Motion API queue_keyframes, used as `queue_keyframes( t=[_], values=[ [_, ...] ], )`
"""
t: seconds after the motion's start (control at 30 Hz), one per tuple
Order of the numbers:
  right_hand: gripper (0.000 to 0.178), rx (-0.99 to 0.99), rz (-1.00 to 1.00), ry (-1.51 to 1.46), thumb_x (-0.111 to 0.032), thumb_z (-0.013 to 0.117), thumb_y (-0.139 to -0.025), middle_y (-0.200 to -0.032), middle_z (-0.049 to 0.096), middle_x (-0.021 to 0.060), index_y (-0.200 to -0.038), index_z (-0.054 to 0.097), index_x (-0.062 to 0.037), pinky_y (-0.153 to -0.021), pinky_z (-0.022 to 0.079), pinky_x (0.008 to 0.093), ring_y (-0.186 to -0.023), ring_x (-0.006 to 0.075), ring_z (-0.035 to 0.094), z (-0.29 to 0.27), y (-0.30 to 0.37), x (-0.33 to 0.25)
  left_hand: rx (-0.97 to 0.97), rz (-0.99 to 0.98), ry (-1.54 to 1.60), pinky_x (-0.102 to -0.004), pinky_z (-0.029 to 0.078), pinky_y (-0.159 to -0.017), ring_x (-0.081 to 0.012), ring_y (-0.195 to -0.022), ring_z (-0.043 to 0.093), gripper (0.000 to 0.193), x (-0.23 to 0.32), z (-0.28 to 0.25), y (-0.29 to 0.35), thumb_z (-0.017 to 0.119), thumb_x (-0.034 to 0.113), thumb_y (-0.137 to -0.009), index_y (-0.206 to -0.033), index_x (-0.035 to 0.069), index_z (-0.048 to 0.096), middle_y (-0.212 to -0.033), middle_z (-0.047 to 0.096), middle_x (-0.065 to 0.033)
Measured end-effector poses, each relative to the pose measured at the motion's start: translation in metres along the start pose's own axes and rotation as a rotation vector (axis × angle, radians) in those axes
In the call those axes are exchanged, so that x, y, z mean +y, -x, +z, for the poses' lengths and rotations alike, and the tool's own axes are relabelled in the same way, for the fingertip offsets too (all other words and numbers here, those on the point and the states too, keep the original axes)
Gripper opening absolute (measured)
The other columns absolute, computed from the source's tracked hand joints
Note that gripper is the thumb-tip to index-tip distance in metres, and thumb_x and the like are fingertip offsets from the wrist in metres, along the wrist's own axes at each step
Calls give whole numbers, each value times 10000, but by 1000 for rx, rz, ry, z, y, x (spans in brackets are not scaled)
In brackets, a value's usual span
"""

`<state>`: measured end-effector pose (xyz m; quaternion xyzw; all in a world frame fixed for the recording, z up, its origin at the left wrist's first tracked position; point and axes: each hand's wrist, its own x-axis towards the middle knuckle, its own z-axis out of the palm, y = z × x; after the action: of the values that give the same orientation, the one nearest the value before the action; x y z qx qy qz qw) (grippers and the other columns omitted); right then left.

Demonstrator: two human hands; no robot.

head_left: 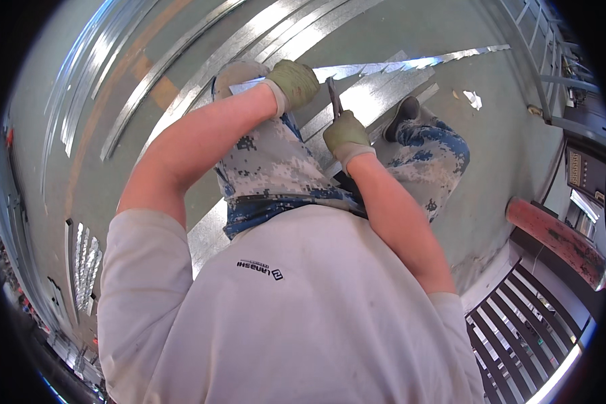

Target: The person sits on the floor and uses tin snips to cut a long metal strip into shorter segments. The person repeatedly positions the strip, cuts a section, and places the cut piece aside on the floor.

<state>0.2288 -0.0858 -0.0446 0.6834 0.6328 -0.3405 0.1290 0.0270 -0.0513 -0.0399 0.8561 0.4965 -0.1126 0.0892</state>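
Observation:
My left hand (293, 85), in a yellow-green work glove, is closed on a long shiny metal strip (367, 69). The strip runs out far to the right and tapers, with sawtooth notches along its near edge. A short end of it shows left of the hand, over my raised knee. My right hand (347, 134), gloved alike, is wrapped round dark snips (334, 99). Their upper end points up close to the notched edge; I cannot tell whether they touch it. The snips' lower part is hidden in my fist.
Several long metal strips (163, 74) lie on the green floor ahead and left. Flat sheets (377, 94) lie under the held strip. Small white scraps (473, 99) are right of my shoe (402, 114). A red cylinder (552, 239), a slatted rack (522, 330) and metal framing (545, 81) stand at right.

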Motion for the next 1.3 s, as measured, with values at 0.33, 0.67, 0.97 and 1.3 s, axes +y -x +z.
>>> queue_keyframes(
  t=[0.33,0.67,0.97,1.3],
  values=[
    [520,-12,29,87,-211,663,-1049,-1521,691,300,-1498,601,45,-1136,598,527,-1391,448,717,7,-6,2,-65,20,-33,-527,666,-757,-394,-965,849,257,0,-1,-8,714,137,-967,-1138,2,850,-1074,850,-217],
    [537,-70,34,-9,-253,681,-1054,-1548,665,283,-1516,601,10,-1153,587,535,-1409,463,700,-3,-8,5,-80,-292,185,-523,620,-989,-405,-1166,790,511,-2,-16,-2,781,404,-1007,-1340,21,719,-1220,819,-209],
    [568,-206,-98,-53,-288,659,-1020,-1502,714,294,-1496,651,21,-1173,568,500,-1406,441,702,-17,-31,28,-63,-329,190,-529,598,-1026,-418,-1209,756,520,-11,1,6,765,397,-1031,-1389,39,646,-1269,778,-219],
    [486,-542,-205,-571,-390,782,-1058,-1024,778,86,-1336,723,3,-752,598,369,-833,188,742,-4,-49,60,-92,-358,250,-540,580,-1028,-443,-1200,736,601,-8,-9,8,752,413,-1030,-1485,48,605,-1278,759,-228]
  ],
)
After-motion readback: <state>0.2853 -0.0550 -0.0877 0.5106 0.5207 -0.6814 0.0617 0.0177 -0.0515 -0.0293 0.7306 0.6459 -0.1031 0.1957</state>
